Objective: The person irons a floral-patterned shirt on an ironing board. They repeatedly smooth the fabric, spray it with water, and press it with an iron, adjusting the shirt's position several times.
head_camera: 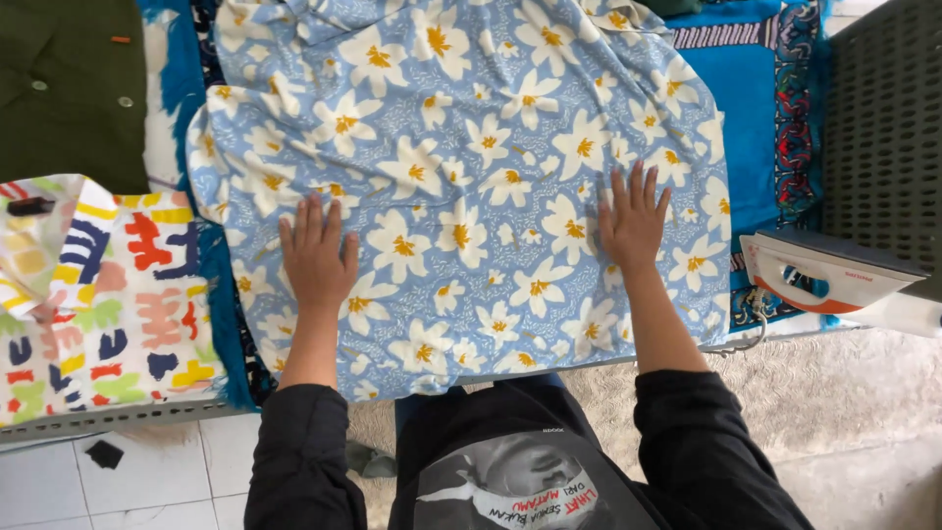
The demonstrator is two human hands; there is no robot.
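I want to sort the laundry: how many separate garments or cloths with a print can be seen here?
2: the blue floral cloth under both hands, and the multicolour patterned garment at the left. Others may be hidden.

no packages, labels, signs or screens in view

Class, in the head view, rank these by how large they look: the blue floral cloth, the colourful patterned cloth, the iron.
1. blue floral cloth
2. colourful patterned cloth, partly cut off by the frame
3. iron
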